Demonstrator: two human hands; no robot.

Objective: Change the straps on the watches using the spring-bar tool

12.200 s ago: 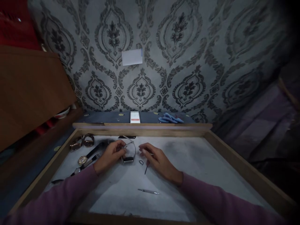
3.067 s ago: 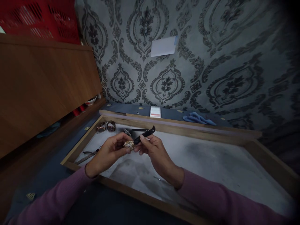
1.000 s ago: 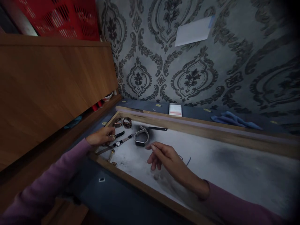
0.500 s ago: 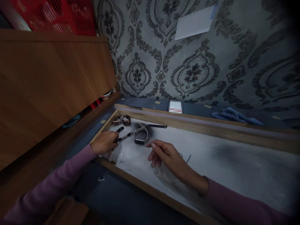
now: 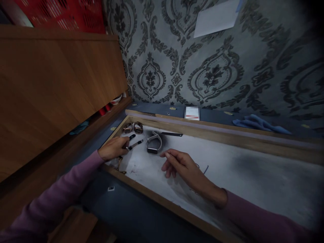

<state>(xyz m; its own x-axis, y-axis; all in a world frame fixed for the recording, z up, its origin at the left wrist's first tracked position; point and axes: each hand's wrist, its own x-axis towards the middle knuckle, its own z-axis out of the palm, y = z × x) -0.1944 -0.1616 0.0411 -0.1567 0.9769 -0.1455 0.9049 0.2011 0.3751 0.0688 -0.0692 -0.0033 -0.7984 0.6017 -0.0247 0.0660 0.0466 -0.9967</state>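
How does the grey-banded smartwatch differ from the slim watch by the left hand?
The smartwatch has its band looped up; the slim watch has its strap stretched out flat. Nothing covers the smartwatch, while the left hand hides part of the slim watch. Both are in the wood-edged tray.

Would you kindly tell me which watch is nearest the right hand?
The pale-strapped watch with the dark rectangular face; the other watches are farther left.

1. Left hand (image 5: 113,149) at a black strap (image 5: 132,137), left edge of tray (image 5: 227,139).
2. Right hand (image 5: 181,163), loosely curled, over the tray.
3. Smartwatch (image 5: 152,150) towards far edge.
4. Two watches (image 5: 138,128), far-left corner.
5. Gold band (image 5: 119,163), near-left corner.
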